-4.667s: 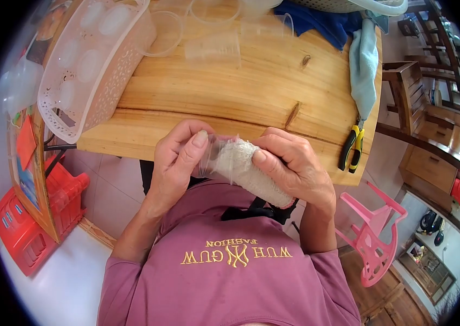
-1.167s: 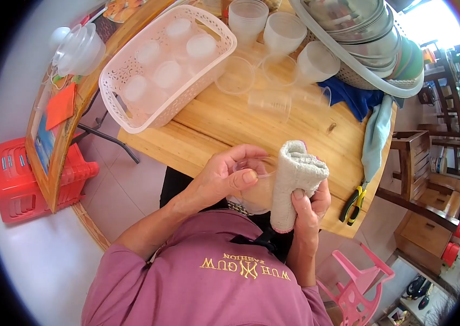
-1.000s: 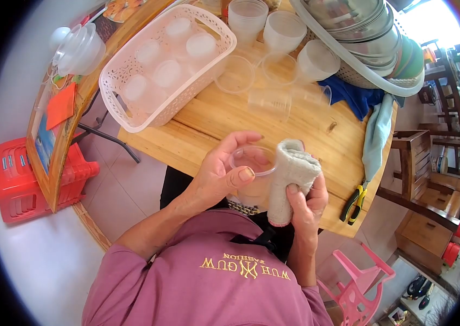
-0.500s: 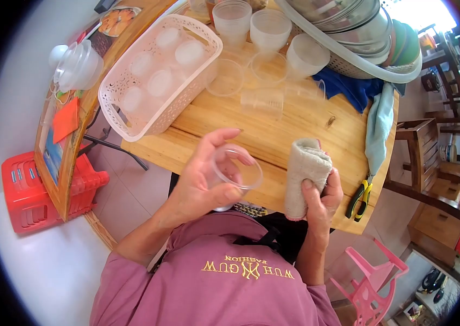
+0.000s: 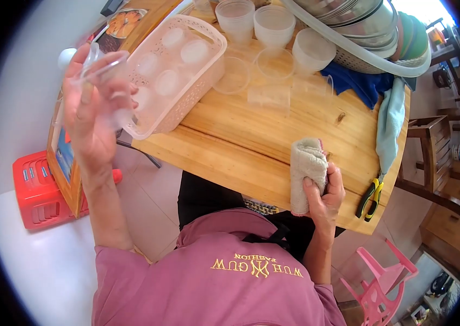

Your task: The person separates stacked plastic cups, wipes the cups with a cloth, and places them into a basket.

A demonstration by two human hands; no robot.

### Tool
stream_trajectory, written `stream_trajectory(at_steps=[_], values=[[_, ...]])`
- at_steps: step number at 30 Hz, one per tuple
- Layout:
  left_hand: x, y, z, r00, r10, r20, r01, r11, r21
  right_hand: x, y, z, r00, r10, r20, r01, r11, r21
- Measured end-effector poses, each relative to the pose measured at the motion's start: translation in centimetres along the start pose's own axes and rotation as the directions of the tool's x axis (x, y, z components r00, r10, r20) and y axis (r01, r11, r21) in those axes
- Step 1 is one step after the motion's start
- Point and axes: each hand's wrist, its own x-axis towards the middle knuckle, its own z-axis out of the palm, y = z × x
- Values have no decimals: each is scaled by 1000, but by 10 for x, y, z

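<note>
My left hand [image 5: 86,119] is raised at the left, its fingers wrapped round a clear plastic cup [image 5: 111,64]. The cup is beside the near left end of a pink openwork basket [image 5: 194,98], where several cups stand upside down. A folded beige cloth [image 5: 301,176] is gripped in my right hand [image 5: 325,198] above the table's front edge. Further back on the wooden table [image 5: 224,127] are several loose clear cups, one of them a cup lying on its side [image 5: 268,100]. Behind these stand stacked cups [image 5: 274,30].
A large basket [image 5: 404,66] of metal bowls fills the back right. Blue cloth [image 5: 352,84] and a light-blue cloth [image 5: 388,130] lie near it, with yellow-black pliers [image 5: 370,201] at the right edge. A pink stool [image 5: 385,282] and a red plastic crate [image 5: 40,190] are off the table.
My left hand has carried the clear cup up and left, from in front of my body to the pink basket's left end. My right hand keeps hold of the cloth in nearly the same place.
</note>
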Motion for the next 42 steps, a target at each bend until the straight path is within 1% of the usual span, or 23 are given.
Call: stream_trajectory(at_steps=[2, 4, 5, 7, 8, 10, 11, 13, 14, 16, 17, 19, 20, 22, 23, 25, 26, 28, 29, 31, 38, 40, 42], values=[[6, -1, -13, 1000, 20, -12, -19, 999, 45, 1, -1, 2, 999, -53, -9, 53, 998, -32], [8, -6, -29, 997, 0, -75, 11, 989, 149, 1, -2, 3, 999, -42, -11, 41, 999, -19], [7, -10, -37, 997, 0, -78, 12, 988, 153, 0, -2, 3, 999, -31, -16, 30, 999, -11], [5, -16, -49, 993, -76, -92, 94, 973, 211, 1, -5, 3, 1000, -23, -12, 23, 1000, -22], [3, -17, -50, 992, -77, -95, 96, 973, 212, 1, -6, 3, 1000, -15, -10, 15, 999, -34], [-2, -16, -51, 989, -102, -105, 137, 893, 430, 1, -5, 4, 1000, -17, -7, 17, 999, -43], [-3, -18, -55, 989, -102, -109, 139, 892, 430, 1, -4, 4, 1000, -19, -7, 19, 999, -50], [-5, -22, -66, 999, -42, 17, 18, 709, 705, 0, -2, 5, 1000, -21, -10, 20, 999, -44], [-6, -20, -65, 999, -42, 14, 19, 709, 705, 0, -2, 5, 1000, -21, -17, 21, 999, -38], [-8, -15, -58, 988, -140, -68, 150, 751, 643, 1, -3, 6, 1000, -23, -15, 22, 998, -51], [-7, -14, -60, 988, -140, -69, 151, 751, 643, 1, -4, 6, 1000, -24, -13, 23, 998, -62], [-4, -13, -65, 980, -191, -55, 168, 654, 738, 1, -3, 5, 1000, -28, -9, 27, 997, -68], [-2, -13, -66, 980, -190, -55, 168, 654, 738, 1, -3, 5, 1000, -31, -6, 30, 997, -76], [2, -15, -68, 991, -95, 97, -32, 525, 850, 1, -4, 6, 1000, -29, -8, 28, 997, -69], [4, -15, -68, 991, -94, 97, -33, 524, 851, 1, -4, 6, 1000, -26, -10, 25, 998, -63], [8, -13, -67, 979, -109, 170, -112, 408, 906, 1, -3, 6, 999, -31, -8, 30, 997, -72], [11, -9, -64, 979, -109, 171, -113, 407, 907, 1, -3, 6, 999, -35, -6, 35, 996, -82], [16, -2, -55, 947, -298, 118, -19, 317, 948, 1, -2, 6, 999, -35, -8, 34, 996, -81], [16, -3, -53, 947, -298, 119, -19, 316, 949, 1, -2, 6, 999, -34, -9, 33, 996, -81], [18, -8, -51, 955, -206, 215, -155, 273, 950, 1, -3, 6, 999, -39, -7, 38, 996, -77], [25, -8, -51, 946, -198, 257, -184, 325, 928, 2, -4, 5, 998, -62, 1, 61, 993, -99], [27, -2, -50, 931, -294, 217, -125, 302, 945, 2, -4, 5, 998, -64, 6, 64, 993, -100], [23, 8, -39, 937, -300, 179, -89, 290, 953, 3, -5, 5, 998, -67, 8, 67, 993, -101]])
